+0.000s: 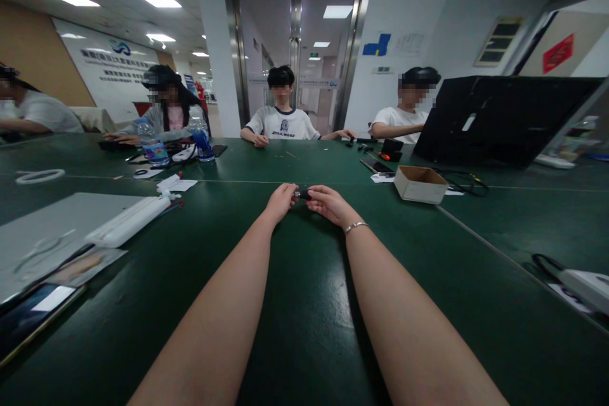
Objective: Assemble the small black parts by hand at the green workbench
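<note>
Both arms stretch forward over the dark green table, and the hands meet near its middle. Between the fingertips is a small black USB stick (303, 194) with a silvery end toward the left. My left hand (281, 200) pinches the silvery end. My right hand (328, 204), with a silver bracelet at the wrist, is closed on the black end. Fine detail of the stick is too small to make out, and the fingers partly cover it.
An open cardboard box (419, 185) stands right of the hands, near a phone (377, 165) and a large black monitor (504, 117). At left lie a grey laptop (71, 216), a white power strip (128, 222) and a phone (38, 317). Several people sit across the table (228, 168).
</note>
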A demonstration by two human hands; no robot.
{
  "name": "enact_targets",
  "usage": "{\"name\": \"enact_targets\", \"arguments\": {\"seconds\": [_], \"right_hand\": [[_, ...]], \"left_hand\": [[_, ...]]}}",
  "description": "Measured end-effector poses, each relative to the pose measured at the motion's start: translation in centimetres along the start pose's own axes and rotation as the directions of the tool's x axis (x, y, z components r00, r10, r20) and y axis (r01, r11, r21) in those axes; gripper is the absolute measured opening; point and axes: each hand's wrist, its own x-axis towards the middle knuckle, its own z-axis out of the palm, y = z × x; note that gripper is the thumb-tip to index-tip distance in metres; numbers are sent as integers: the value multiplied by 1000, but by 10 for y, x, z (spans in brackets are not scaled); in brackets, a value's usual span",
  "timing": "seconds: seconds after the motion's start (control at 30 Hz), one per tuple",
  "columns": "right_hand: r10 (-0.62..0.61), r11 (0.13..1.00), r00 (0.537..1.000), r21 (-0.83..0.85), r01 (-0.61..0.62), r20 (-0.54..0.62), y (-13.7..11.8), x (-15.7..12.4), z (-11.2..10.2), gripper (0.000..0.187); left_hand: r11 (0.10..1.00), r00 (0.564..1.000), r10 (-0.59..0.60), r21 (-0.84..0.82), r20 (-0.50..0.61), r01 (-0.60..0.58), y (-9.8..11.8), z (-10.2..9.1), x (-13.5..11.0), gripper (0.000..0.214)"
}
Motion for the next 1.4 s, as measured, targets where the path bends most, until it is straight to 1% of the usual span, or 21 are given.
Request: {"name": "enact_targets", "arguments": {"seconds": [0.07, 0.17, 0.27, 0.37, 0.47, 0.57, 0.6, 0.67, 0.73, 0.8, 0.9, 1.0, 1.03, 1.07, 1.17, 1.2, 1.23, 1.27, 1.33, 1.37, 1.4], "right_hand": [[-2, 1000, 1000, -2, 2, 2, 0, 0, 0, 14], [-6, 1000, 1000, 0, 6, 5, 0, 0, 0, 13], [-5, 1000, 1000, -4, 5, 9, 1, 0, 0, 13], [-3, 1000, 1000, 1, 3, 3, 1, 0, 0, 13], [-4, 1000, 1000, 4, 4, 1, 1, 0, -1, 20], [-19, 1000, 1000, 6, 19, 20, 0, -2, 0, 29], [-21, 1000, 999, 3, 21, 29, 0, -2, 0, 30], [-5, 1000, 999, -18, 6, 34, -2, -2, 3, 25], [35, 998, 999, -56, -33, 22, -3, -1, 6, 22], [60, 995, 998, -84, -59, 8, -3, 0, 7, 23], [26, 997, 998, -70, -22, 60, -3, -1, 4, 14], [-27, 1000, 993, -9, 28, 117, -2, -4, 2, 38], [-28, 1000, 993, -1, 29, 115, -3, -4, 2, 42], [-19, 1000, 995, -7, 20, 99, -3, -5, 3, 40], [33, 996, 999, -88, -33, 6, -4, -5, 7, 25], [35, 993, 999, -111, -36, -11, -5, -6, 8, 23], [25, 992, 1000, -121, -27, -10, -5, -6, 8, 24], [8, 993, 1000, -119, -8, 4, -6, -8, 8, 30], [-15, 995, 999, -98, 19, 38, -8, -9, 8, 48], [-9, 995, 999, -95, 13, 36, -8, -10, 8, 51], [11, 995, 1000, -100, -8, 25, -9, -9, 8, 48]], "left_hand": [[1000, 1000, 13, 4, 7, -13, 2, 0, -2, 26], [997, 998, 55, 48, -2, -55, 3, 0, -4, 21], [995, 997, 70, 71, -19, -69, 2, -1, -4, 29], [993, 995, 99, 70, -31, -97, 1, -2, -3, 30], [994, 994, 102, 38, -42, -101, 1, -3, -4, 32], [997, 997, 66, -31, -31, -66, 2, -3, -6, 37], [997, 998, 54, -56, -23, -55, 3, -4, -7, 39], [994, 999, 48, -94, -15, -49, 3, -4, -8, 39], [992, 998, 66, -106, -23, -68, 3, -5, -7, 34], [991, 996, 87, -103, -29, -89, 3, -6, -6, 24], [990, 994, 99, -96, -37, -103, 2, -6, -5, 14], [989, 993, 106, -94, -61, -111, 0, -5, -4, 14], [989, 992, 107, -95, -61, -112, 0, -5, -3, 15], [989, 993, 108, -98, -56, -113, -1, -5, -3, 16], [987, 994, 105, -117, -39, -109, -2, -6, -1, 21], [986, 994, 100, -126, -46, -105, -3, -6, -1, 22], [986, 994, 95, -135, -56, -102, -3, -6, -1, 23], [985, 994, 89, -142, -69, -98, -2, -6, 0, 23], [984, 992, 83, -152, -91, -96, -2, -6, 0, 23], [983, 992, 83, -155, -95, -97, -2, -5, -1, 23], [983, 992, 85, -157, -93, -99, -2, -5, -1, 23]]}}
